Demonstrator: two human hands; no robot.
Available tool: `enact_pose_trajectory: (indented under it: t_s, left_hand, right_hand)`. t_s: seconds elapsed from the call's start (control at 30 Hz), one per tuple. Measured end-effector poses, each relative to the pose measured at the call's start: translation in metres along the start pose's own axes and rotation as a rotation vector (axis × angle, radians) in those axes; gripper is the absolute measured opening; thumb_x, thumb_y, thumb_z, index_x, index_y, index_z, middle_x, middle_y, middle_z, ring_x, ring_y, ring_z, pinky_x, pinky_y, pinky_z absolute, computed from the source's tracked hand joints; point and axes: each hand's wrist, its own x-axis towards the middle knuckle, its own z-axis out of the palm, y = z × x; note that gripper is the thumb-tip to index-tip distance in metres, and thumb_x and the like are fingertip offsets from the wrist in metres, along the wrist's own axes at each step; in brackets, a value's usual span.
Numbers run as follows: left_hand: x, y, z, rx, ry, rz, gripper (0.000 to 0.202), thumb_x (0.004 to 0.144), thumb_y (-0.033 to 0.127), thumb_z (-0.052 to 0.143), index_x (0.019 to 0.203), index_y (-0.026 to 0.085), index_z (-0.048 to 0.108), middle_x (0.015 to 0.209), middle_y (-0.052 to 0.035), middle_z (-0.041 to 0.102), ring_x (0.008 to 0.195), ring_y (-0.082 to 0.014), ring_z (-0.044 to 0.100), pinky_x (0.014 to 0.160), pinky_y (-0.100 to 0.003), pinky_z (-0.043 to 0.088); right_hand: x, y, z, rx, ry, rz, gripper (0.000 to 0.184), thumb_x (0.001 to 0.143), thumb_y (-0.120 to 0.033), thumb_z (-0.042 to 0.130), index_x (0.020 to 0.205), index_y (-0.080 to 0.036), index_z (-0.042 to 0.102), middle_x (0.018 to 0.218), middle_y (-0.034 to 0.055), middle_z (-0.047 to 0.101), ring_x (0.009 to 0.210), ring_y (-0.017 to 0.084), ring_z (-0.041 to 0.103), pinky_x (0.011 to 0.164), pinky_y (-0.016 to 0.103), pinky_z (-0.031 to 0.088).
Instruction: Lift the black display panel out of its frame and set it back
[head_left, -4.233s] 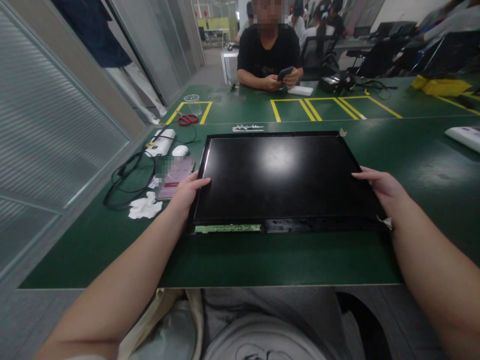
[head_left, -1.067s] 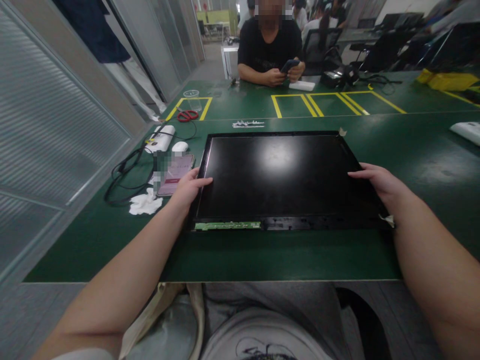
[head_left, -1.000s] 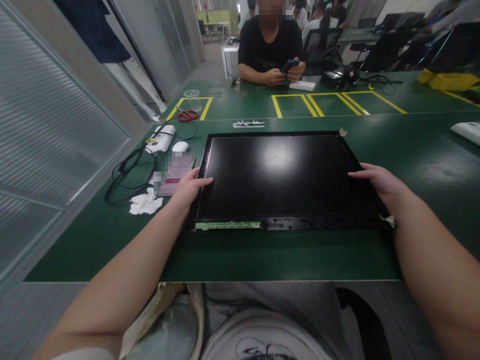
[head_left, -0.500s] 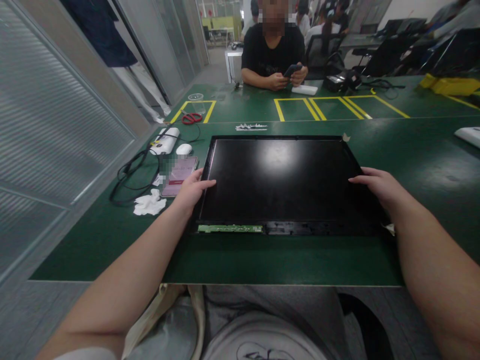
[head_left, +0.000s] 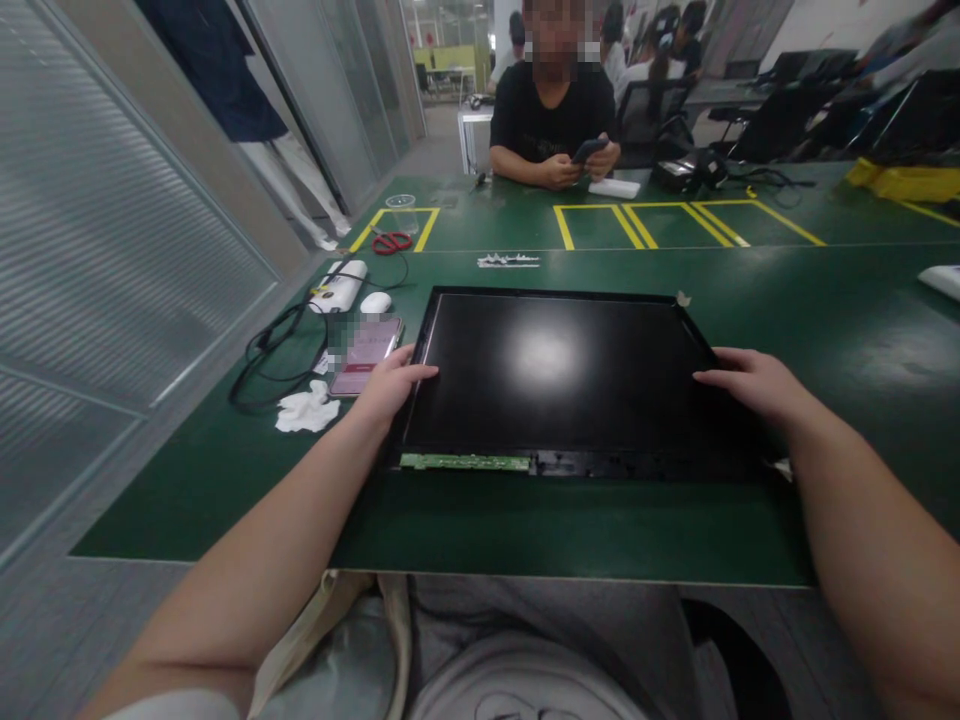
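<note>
A black flat display panel (head_left: 555,390) lies face up in front of me, its glossy screen catching a bright reflection. Along its near edge a narrow green circuit board (head_left: 465,462) shows at the left. My left hand (head_left: 396,384) grips the panel's left side, thumb over the frame and fingers mostly hidden beneath or behind it. On the opposite side my right hand (head_left: 757,380) holds the right edge in the same way, thumb on top. Small pale tabs stick out at the far right corner and near the right forearm.
Left of the panel are a phone (head_left: 367,355), crumpled tissue (head_left: 307,407), a white mouse (head_left: 376,303), a white box (head_left: 341,287) with black cable, and red scissors (head_left: 391,243). Small white strips (head_left: 508,261) lie beyond. A person (head_left: 555,120) sits across the green table (head_left: 570,530).
The panel's far edge sits a little lower in view and the screen's reflection has shifted down and grown. Both hands keep their hold; the whole view has shifted slightly.
</note>
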Motion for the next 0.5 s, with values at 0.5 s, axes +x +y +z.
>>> enact_pose_trajectory:
  t_s: [0.5]
  left_hand:
    - [-0.002, 0.010, 0.002, -0.231, -0.057, -0.145, 0.038, 0.070, 0.008, 0.068, 0.107, 0.013, 0.076, 0.060, -0.0018, 0.072, 0.045, -0.0196, 0.066, 0.042, -0.026, 0.053]
  right_hand:
    - [0.012, 0.011, -0.005, -0.176, 0.134, -0.033, 0.044, 0.068, -0.035, 0.071, 0.110, -0.025, 0.072, 0.093, 0.0056, 0.070, 0.088, 0.024, 0.065, 0.086, 0.039, 0.050]
